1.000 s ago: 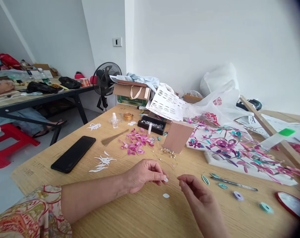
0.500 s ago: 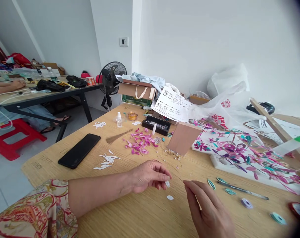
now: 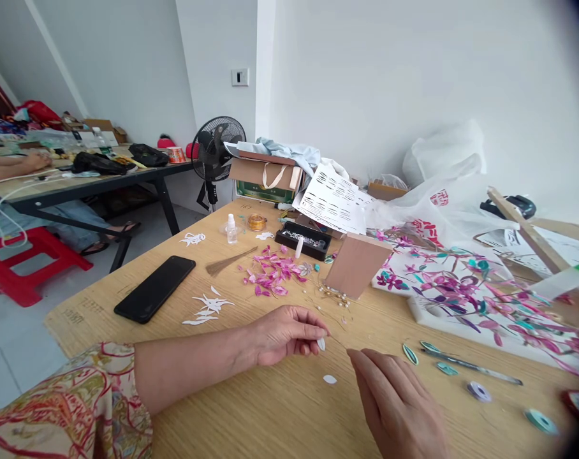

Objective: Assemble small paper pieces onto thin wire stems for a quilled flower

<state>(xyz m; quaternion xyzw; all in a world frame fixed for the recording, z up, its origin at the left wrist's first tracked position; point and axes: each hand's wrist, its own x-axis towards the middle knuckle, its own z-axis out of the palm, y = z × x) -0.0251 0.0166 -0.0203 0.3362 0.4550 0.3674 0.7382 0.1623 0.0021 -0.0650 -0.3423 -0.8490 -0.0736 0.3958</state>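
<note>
Closer to the left hand (image 3: 287,335) than half a second ago, the right hand (image 3: 397,398) has come in a little, and the left has drawn slightly away from the white oval (image 3: 329,379); the loose things on the table (image 3: 251,408) keep their places.

Seen from the head camera, the left thumb and fingers are pinched together on a small white piece (image 3: 321,344), which pokes out below the fingertips, its long axis pointing roughly toward the wearer. The right thumb and fingers look pressed together on the end of a thin strand (image 3: 337,342), which crosses the gap to the left fingertips. So the white piece lies to the left of the right fingertips. The oval lies on the table, long axis roughly left to right, nearer the wearer than the held piece; which hand is nearer to it, I cannot tell.

As for writing, the hub of the black fan (image 3: 219,150) appears to read TCL. Red characters on the plastic bag (image 3: 442,213) are too creased to read, marks (image 3: 81,309) at the table's left corner are too faint, and the paper sheet (image 3: 332,201) shows dark leaf-like shapes without legible words.
</note>
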